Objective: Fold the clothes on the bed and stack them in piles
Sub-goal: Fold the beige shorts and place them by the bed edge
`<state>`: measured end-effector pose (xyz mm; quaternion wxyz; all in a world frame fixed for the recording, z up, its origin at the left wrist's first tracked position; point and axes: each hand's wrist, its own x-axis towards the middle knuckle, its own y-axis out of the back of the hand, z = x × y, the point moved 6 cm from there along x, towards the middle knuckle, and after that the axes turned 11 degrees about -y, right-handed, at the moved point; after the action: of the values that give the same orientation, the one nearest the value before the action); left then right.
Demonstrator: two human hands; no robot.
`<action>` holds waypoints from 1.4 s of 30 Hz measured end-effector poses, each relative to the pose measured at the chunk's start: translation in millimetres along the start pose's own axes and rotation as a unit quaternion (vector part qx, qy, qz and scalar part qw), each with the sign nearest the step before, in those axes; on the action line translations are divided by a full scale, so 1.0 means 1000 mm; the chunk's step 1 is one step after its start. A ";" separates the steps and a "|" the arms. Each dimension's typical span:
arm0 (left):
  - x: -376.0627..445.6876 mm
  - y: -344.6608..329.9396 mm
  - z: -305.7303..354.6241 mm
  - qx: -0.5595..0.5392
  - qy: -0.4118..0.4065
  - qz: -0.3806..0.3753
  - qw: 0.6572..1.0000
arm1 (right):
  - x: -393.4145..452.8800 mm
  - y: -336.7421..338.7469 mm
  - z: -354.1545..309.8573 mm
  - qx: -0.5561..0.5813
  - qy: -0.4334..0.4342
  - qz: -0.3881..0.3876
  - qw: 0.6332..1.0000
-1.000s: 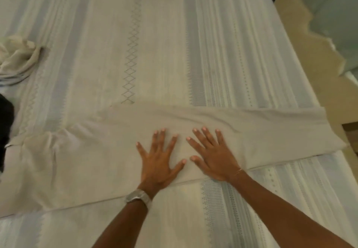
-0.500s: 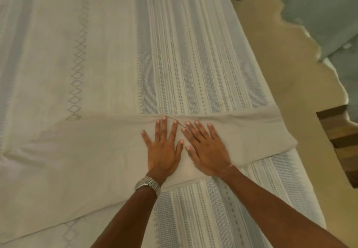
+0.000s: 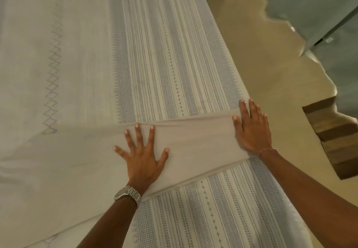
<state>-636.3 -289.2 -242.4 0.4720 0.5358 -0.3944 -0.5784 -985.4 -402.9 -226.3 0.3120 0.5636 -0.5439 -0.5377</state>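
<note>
Beige garment laid flat across striped bed, both hands pressing it.
Garment (image 3: pixel 81 162) spans lower centre of bed (image 3: pixel 164 63); left hand (image 3: pixel 142 159) flat, fingers spread wide, mid-cloth; right hand (image 3: pixel 251 129) flat, fingers straight, on its right end.

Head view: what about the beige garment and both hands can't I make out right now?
- Beige garment: its left part runs past the frame's left edge, so its kind and full length are unknown.
- Cloth under the left hand and right hand: hidden by the flat palms.
- Other clothes or piles: none fall within this view.
- Bedspread: its far end is cut off at the top.
</note>
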 end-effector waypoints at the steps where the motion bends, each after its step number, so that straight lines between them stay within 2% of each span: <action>1: 0.003 0.000 0.012 -0.014 0.016 0.002 1.000 | -0.001 0.005 0.004 0.040 -0.019 0.007 0.999; 3: 0.008 -0.001 0.044 -0.021 0.006 0.000 1.000 | -0.004 0.016 0.012 0.107 -0.087 0.030 0.990; 5: 0.011 -0.003 0.085 -0.015 -0.048 -0.004 0.999 | -0.007 0.024 0.021 0.104 -0.129 0.045 0.985; 9: 0.012 -0.005 0.139 -0.014 -0.109 0.007 0.994 | -0.005 0.036 0.032 0.066 -0.115 0.056 0.990; 12: 0.017 -0.006 0.154 -0.008 -0.159 0.012 0.987 | -0.001 0.034 0.033 0.073 -0.129 -0.019 0.989; 16: 0.021 -0.003 0.157 0.002 -0.165 -0.012 0.986 | 0.009 0.034 0.034 0.135 -0.174 -0.149 0.964; 19: 0.020 -0.003 0.160 0.013 -0.168 -0.026 0.985 | 0.004 0.033 0.031 0.118 -0.143 -0.184 0.965; 21: 0.021 -0.002 0.160 0.016 -0.173 -0.033 0.984 | 0.000 0.040 0.030 0.164 -0.132 -0.180 0.961; 25: 0.019 -0.002 0.158 -0.003 -0.172 -0.049 0.984 | -0.007 0.051 0.022 0.261 -0.105 -0.219 0.934; 27: 0.019 -0.001 0.158 -0.036 -0.178 -0.056 0.982 | -0.013 0.057 0.014 0.263 -0.090 -0.207 0.938; 29: 0.022 0.007 0.157 -0.106 -0.178 -0.071 0.976 | -0.024 0.069 -0.004 0.232 -0.051 -0.170 0.956; 30: 0.024 0.016 0.156 -0.190 -0.161 -0.088 0.964 | -0.033 0.077 -0.018 0.208 -0.024 -0.145 0.967; 31: 0.023 0.028 0.154 -0.330 -0.124 -0.108 0.930 | -0.045 0.086 -0.034 0.189 0.003 -0.114 0.975; 32: 0.020 0.047 0.150 -0.495 -0.074 -0.111 0.859 | -0.061 0.095 -0.055 0.176 0.030 -0.086 0.980; 33: 0.016 0.064 0.145 -0.632 -0.027 -0.098 0.768 | -0.078 0.100 -0.076 0.164 0.058 -0.062 0.983; 34: 0.011 0.080 0.137 -0.712 0.017 -0.090 0.696 | -0.096 0.102 -0.100 0.146 0.088 -0.046 0.984; 35: 0.008 0.090 0.129 -0.753 0.046 -0.089 0.651 | -0.114 0.100 -0.123 0.129 0.117 -0.037 0.984; 36: 0.004 0.097 0.117 -0.772 0.065 -0.082 0.627 | -0.130 0.091 -0.147 0.116 0.142 -0.043 0.982; 37: 0.002 0.099 0.103 -0.779 0.085 -0.068 0.618 | -0.142 0.080 -0.168 0.108 0.165 -0.066 0.978; 40: -0.016 0.083 0.045 -0.751 0.193 -0.025 0.630 | -0.175 0.033 -0.213 0.135 0.212 -0.249 0.935; 41: -0.023 0.073 0.025 -0.746 0.220 -0.022 0.628 | -0.182 0.021 -0.220 0.162 0.212 -0.295 0.918; 42: -0.029 0.063 0.009 -0.749 0.237 -0.024 0.618 | -0.185 0.013 -0.220 0.184 0.207 -0.303 0.912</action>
<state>-638.1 -277.3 -173.5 0.7728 0.1242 0.3142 -0.5373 -749.5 -281.0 -115.1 0.1307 0.8472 -0.3598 -0.3685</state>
